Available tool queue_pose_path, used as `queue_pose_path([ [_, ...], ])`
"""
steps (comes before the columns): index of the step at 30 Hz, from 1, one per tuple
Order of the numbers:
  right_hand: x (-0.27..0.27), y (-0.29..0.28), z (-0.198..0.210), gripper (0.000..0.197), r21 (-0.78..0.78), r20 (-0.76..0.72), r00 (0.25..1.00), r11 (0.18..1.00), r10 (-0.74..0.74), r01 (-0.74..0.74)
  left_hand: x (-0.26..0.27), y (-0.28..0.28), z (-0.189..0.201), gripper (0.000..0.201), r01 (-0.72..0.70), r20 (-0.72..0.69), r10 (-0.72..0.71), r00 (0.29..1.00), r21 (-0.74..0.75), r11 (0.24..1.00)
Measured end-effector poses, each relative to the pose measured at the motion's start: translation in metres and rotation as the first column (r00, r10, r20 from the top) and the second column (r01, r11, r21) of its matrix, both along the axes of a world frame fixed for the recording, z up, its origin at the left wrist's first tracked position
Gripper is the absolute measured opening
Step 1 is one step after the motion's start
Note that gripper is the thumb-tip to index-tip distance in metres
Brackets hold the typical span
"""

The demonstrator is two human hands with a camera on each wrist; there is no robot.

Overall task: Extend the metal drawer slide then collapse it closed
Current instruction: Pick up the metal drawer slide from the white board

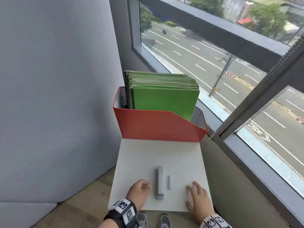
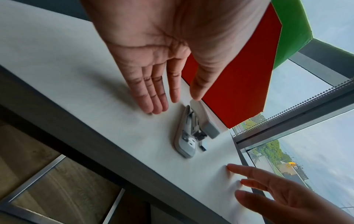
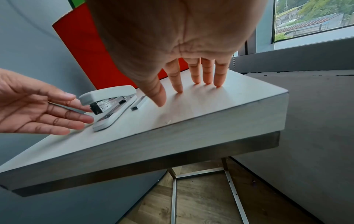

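No metal drawer slide shows in any view. A grey stapler point(image 1: 160, 181) point(image 2: 191, 128) point(image 3: 109, 103) lies on the white tabletop point(image 1: 131, 162), its top arm raised a little. A short strip of staples point(image 1: 169, 182) point(image 2: 203, 147) point(image 3: 138, 103) lies just right of it. My left hand point(image 1: 143, 186) point(image 2: 175, 104) point(image 3: 72, 115) hovers at the stapler's left side with straight fingers, holding nothing. My right hand point(image 1: 195, 193) point(image 3: 180, 91) point(image 2: 249, 178) is spread to the right of the strip, fingertips on the table.
A red file box point(image 1: 156, 127) filled with green folders point(image 1: 164, 99) stands at the table's far end. A grey partition point(image 1: 57, 96) runs along the left and a window point(image 1: 213, 63) with a bead cord along the right. The table is small, with edges near both hands.
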State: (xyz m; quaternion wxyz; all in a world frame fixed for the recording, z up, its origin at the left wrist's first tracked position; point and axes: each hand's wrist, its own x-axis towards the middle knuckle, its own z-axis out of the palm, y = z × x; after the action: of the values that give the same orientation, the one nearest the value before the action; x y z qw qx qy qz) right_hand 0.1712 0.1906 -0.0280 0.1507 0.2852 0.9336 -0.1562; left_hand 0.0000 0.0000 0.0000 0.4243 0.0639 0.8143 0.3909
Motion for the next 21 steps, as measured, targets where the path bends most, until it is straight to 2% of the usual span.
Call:
queue_pose_path([
  [2,-0.007,-0.002,0.002,0.079,-0.044,-0.068,0.996,0.997,-0.064,0.061,-0.001,0.004,-0.005,0.029,-0.009,-0.004,0.009,1.0,0.008,1.0],
  [6,-0.004,-0.006,0.007,0.056,-0.054,-0.086,0.993,0.996,-0.082,0.078,0.008,0.009,-0.005,0.031,0.024,0.0,-0.024,1.0,-0.002,1.0],
  [10,-0.013,-0.014,0.018,0.049,-0.122,-0.074,0.989,0.986,-0.125,0.115,0.016,0.015,-0.009,0.031,0.046,-0.008,-0.046,0.999,-0.011,0.999],
  [13,-0.029,-0.027,0.028,0.041,-0.251,-0.164,0.973,0.961,-0.162,0.117,0.019,0.016,-0.014,0.027,0.005,0.017,-0.005,1.0,-0.001,1.0],
  [17,-0.063,-0.055,0.045,0.047,-0.422,-0.151,0.967,0.898,-0.207,0.127,0.019,0.02,-0.012,0.019,-0.094,0.043,0.092,0.995,0.027,0.995],
  [21,-0.091,-0.073,0.048,0.059,-0.411,-0.062,0.97,0.892,-0.236,0.191,0.016,0.025,-0.01,0.028,-0.268,0.181,0.251,0.951,0.073,0.961],
])
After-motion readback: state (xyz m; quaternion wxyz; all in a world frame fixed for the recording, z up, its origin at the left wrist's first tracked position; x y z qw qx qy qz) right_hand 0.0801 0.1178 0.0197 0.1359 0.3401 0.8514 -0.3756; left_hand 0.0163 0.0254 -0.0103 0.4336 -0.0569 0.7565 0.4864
